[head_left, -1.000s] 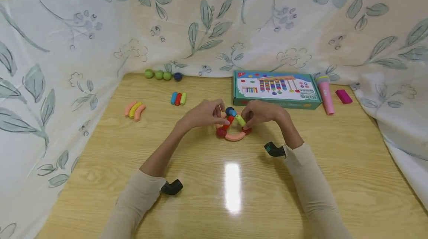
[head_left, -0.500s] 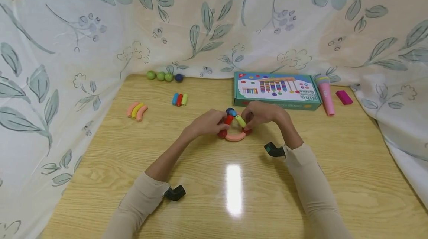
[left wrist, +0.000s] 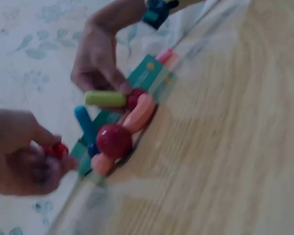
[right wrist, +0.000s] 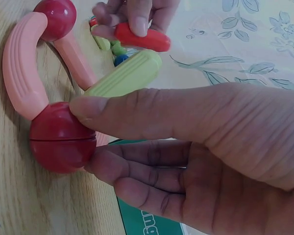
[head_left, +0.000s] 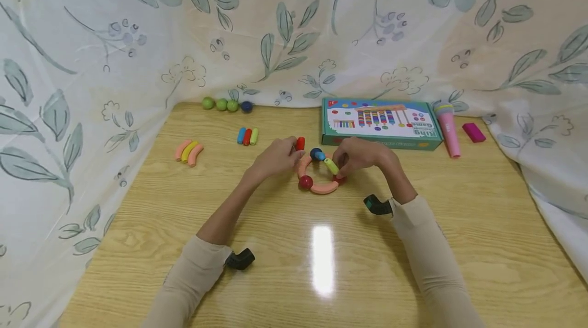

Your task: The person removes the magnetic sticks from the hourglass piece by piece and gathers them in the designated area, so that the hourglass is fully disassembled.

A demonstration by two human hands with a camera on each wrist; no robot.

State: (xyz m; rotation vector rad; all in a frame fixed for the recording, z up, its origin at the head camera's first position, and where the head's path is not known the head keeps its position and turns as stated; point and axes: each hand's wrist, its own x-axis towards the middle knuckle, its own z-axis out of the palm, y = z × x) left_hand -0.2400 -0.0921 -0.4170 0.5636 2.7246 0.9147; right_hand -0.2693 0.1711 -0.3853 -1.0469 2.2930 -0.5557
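A ring of curved peach rods (head_left: 323, 188) and balls lies mid-table: a red ball (head_left: 305, 182) at left, a dark blue ball (head_left: 316, 154) at the back, and another red ball (right wrist: 61, 139) at right. My left hand (head_left: 277, 158) pinches a short red rod (head_left: 300, 143), apart from the ring, at its back left. With thumb and fingers my right hand (head_left: 363, 155) holds the right-hand red ball, at the foot of a light green rod (head_left: 331, 166) that tilts up toward the ring's middle. A blue rod (left wrist: 85, 123) slants up from the dark blue ball.
Behind the ring stands a green game box (head_left: 381, 124), with a pink toy microphone (head_left: 447, 131) and a magenta block (head_left: 473, 132) to its right. At left lie curved rods (head_left: 188, 152), short rods (head_left: 247, 136) and green balls (head_left: 221, 104). Patterned cloth (head_left: 257, 27) hangs behind.
My left hand first pressed the red rod down at the left red ball. Now the rod is off that ball, carried back and left. My right hand stays put.
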